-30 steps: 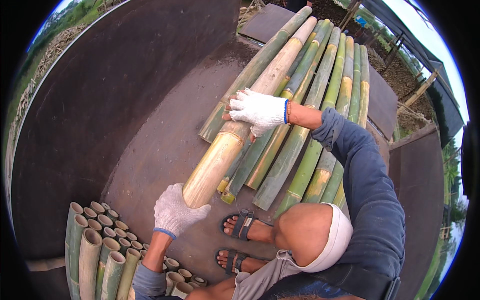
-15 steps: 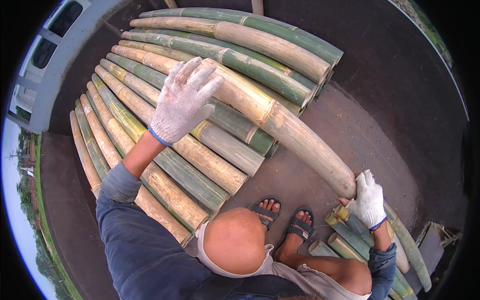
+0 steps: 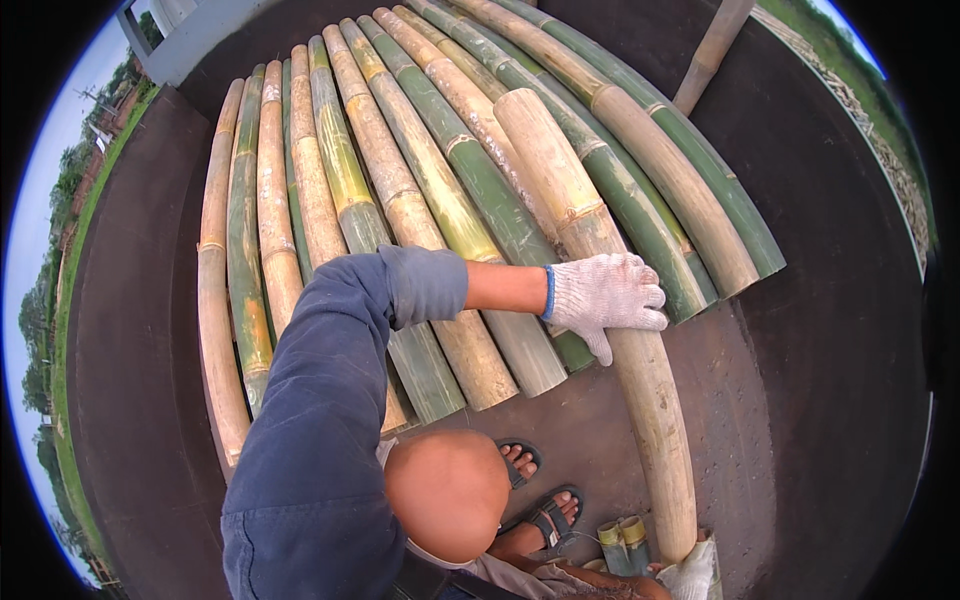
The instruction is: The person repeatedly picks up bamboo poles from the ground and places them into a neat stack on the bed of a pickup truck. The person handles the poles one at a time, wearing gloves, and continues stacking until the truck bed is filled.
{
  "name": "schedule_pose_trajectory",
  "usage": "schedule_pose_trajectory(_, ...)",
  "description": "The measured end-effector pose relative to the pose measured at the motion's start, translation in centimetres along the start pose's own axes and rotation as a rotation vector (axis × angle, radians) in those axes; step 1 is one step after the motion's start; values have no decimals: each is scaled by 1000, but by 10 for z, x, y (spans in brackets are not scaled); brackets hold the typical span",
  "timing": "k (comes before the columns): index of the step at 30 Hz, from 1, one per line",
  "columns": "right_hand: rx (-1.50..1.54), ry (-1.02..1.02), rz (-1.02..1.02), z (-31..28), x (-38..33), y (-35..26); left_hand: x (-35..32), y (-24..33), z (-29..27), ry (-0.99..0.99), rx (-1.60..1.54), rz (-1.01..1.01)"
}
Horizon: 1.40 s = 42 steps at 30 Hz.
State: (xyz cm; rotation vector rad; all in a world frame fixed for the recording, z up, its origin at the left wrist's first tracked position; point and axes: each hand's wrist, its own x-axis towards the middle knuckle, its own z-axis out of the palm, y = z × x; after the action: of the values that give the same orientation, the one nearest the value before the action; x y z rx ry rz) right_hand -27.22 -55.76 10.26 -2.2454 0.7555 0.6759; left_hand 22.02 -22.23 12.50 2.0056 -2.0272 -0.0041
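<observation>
A thick tan bamboo pole slants across the middle right, its far end over the row of laid poles and its near end low by my body. My left hand, in a white knit glove with a blue cuff, wraps over the pole around its middle. At the near end my gloved right hand grips the pole, partly cut off by the lower edge. Beneath and left of the held pole lies a layer of green and tan bamboo poles, side by side.
Short green bamboo pieces lie at the lower right beside the held pole's near end. A dark metal floor and dark side walls surround the poles. Another bamboo pole leans at the far right.
My left hand, raised with fingers spread before, has come down onto the pole. The pole now points more directly away from me, and my right hand appears lower in view.
</observation>
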Motion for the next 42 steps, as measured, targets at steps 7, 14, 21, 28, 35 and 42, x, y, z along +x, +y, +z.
schedule_pose_trajectory(7, -623, 296, -142, 22, 5, 45, -21, -19, 10, 142, 39, 15)
schedule_pose_trajectory(14, -277, 195, -577, -3, 107, -163, -80, -97, -33, 298, 253, -737)
schedule_pose_trajectory(21, -236, 658, -931, -16, 119, -274, -90, -144, 0, 332, 177, -1098)
schedule_pose_trajectory(28, -141, 91, -88, -24, 13, -79, -114, -228, 12, 610, 267, -1080)
schedule_pose_trajectory(35, -219, 257, -380, -43, 38, -113, -89, -223, 15, 851, 167, -1139)
schedule_pose_trajectory(42, -260, 640, -657, -17, 134, -295, -49, -158, 50, 950, 91, -1013)
